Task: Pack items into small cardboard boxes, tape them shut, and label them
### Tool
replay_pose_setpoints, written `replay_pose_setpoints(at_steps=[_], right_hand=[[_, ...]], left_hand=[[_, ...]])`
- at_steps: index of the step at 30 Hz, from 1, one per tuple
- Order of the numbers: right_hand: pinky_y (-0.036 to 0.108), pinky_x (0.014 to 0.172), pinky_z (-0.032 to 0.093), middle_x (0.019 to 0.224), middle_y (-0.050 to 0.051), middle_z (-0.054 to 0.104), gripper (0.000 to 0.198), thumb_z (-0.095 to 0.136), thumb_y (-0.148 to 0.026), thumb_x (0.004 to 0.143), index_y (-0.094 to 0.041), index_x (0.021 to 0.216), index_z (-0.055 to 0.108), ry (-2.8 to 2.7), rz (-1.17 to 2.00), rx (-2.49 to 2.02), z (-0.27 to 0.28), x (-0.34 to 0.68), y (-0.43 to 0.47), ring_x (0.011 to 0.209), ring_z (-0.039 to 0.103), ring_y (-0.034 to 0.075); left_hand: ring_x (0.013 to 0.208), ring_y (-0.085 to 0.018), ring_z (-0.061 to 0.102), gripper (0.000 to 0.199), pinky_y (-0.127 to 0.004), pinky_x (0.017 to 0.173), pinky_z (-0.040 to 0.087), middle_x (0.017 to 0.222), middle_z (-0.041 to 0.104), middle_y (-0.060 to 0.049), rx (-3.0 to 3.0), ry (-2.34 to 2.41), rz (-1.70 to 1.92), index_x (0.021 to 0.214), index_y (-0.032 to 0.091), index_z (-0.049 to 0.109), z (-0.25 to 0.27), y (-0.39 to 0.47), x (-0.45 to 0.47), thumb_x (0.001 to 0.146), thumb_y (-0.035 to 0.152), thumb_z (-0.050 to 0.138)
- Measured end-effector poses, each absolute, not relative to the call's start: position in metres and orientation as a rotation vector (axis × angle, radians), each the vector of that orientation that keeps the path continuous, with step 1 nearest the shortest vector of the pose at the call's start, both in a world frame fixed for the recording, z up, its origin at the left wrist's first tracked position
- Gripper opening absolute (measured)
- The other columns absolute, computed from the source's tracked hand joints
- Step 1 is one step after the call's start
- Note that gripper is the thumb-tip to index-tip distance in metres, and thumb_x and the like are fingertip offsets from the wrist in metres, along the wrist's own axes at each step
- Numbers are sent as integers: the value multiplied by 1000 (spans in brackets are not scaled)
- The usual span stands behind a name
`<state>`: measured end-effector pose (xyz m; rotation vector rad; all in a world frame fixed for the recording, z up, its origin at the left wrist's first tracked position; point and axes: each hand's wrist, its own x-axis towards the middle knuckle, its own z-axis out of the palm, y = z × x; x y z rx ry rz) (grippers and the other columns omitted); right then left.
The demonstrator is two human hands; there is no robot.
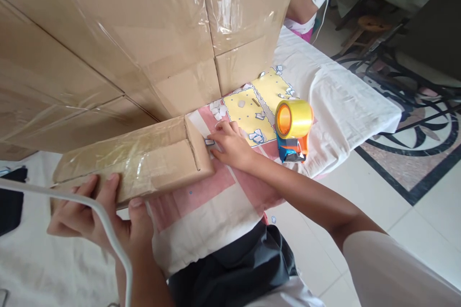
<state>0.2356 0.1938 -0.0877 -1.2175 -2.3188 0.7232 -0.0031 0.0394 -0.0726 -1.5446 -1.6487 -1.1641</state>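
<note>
A long, narrow cardboard box [158, 163], sealed with clear tape, lies on the cloth-covered table. My left hand [104, 216] grips its near edge at the left, fingertips on top and thumb against the side. Just beyond the box's right end is my right hand [230, 144], fingers curled, with thumb and forefinger at a small white scrap [209, 142]. More white scraps [218, 109] lie beside that hand on a yellow and pink printed patch [239, 105]. A tape dispenser [293, 146] carrying a roll of yellowish tape [297, 117] stands to its right.
Large taped cartons [144, 33] are stacked behind the box like a wall. A pale cable [104, 218] crosses in front of my left hand. Another person's arm [300, 5] shows at the back. A wooden stool [370, 26] stands on the tiled floor at right.
</note>
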Motion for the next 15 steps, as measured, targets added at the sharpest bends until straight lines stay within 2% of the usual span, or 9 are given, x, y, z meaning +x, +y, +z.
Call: replay_pose_setpoints(at_steps=[4, 6, 9, 12, 15], right_hand=[[46, 101, 42, 121, 12, 60, 21, 63, -22, 93, -20, 108, 78, -2284, 648, -1207, -91, 229, 201, 114, 44, 30], [40, 97, 42, 112, 11, 65, 20, 57, -21, 97, -18, 100, 77, -2238, 628, -1168, -89, 229, 203, 107, 49, 26], [31, 81, 42, 94, 7, 68, 27, 48, -20, 102, -16, 92, 72, -2221, 683, -1085, -80, 235, 200, 87, 56, 18], [27, 68, 35, 82, 3, 69, 26, 45, -21, 103, -17, 95, 70, -2287, 744, -1076, -70, 242, 191, 72, 58, 14], [29, 64, 29, 86, 4, 73, 26, 46, -25, 105, -18, 99, 70, -2439, 654, -1126, -65, 245, 182, 73, 62, 15]], left_hand=[[127, -35, 49, 55, -60, 114, 38, 137, 64, -14, -1566, -1669, -1198, 134, 22, 70, -72, 37, -1, 88, 49, 57], [128, -36, 48, 55, -61, 115, 37, 137, 63, -14, -1571, -1686, -1211, 134, 22, 69, -70, 36, 3, 88, 49, 58], [130, -36, 46, 54, -61, 114, 37, 139, 61, -15, -1571, -1690, -1212, 135, 22, 69, -67, 34, 8, 88, 45, 60], [129, -36, 46, 54, -62, 114, 36, 139, 60, -15, -1575, -1688, -1204, 136, 22, 68, -66, 35, 9, 88, 45, 60], [129, -36, 47, 54, -63, 113, 37, 137, 60, -15, -1567, -1671, -1189, 136, 22, 68, -66, 35, 8, 88, 46, 57]])
